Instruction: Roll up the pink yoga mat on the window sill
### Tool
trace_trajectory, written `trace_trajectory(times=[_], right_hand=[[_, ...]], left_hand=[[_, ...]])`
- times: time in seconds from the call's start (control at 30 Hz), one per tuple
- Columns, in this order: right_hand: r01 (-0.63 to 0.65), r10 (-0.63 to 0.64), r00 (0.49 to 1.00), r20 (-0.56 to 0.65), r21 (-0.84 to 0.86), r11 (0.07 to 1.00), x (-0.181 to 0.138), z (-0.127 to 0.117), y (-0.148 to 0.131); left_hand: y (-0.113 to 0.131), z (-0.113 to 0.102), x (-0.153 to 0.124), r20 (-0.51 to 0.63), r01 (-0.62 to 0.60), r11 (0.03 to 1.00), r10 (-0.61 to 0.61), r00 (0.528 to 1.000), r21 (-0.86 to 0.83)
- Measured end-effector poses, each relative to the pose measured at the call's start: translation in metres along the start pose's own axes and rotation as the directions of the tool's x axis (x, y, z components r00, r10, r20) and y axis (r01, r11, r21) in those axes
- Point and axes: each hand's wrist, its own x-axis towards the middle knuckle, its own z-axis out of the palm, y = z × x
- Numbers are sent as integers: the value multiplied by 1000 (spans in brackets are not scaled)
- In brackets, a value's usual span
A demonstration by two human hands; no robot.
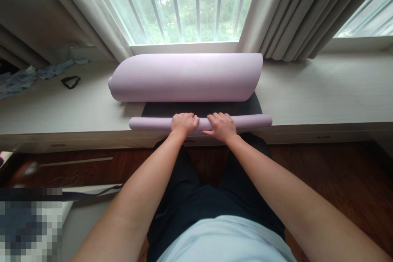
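Across the front edge of the pale ledge (322,90) stretches a slim lilac roll (254,120), and both hands are on it! The left hand (184,123) grips it just left of the middle, fingers curled tightly down over the top, thumb toward the centre; the right hand (222,126) has hold of it too, fingers bent across it, a touch looser, thumb along the near side. A short stretch of lilac shows between them. Just beyond, a dark grey sheet (202,109) runs back to a fat lilac roll (187,77), lying lengthwise near the window (186,8). Out to the left, a black loop (70,82) sits near some crumpled grey-blue material (18,82). Grey curtains (291,8) hang either side of the barred glass, and down below, dark trousers (181,180) show above a reddish-brown floor (322,172)
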Motion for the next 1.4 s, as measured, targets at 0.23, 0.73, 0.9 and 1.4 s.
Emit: trace_trajectory(times=[0.23,0.73,0.9,1.4], right_hand=[[0,0,1000,8,-4,1000,1,-1,0],[8,-10,996,88,20,1000,4,-8,1],[51,-52,995,80,16,999,2,-8,2],[82,-81,988,130,2,997,7,-11,5]], left_hand=[[0,-1,3,37,13,1000,-13,999,-9],[0,-4,7,80,44,999,-41,996,-32],[1,-4,6,91,48,998,-45,995,-27],[1,-5,8,81,60,998,-57,995,-31]])
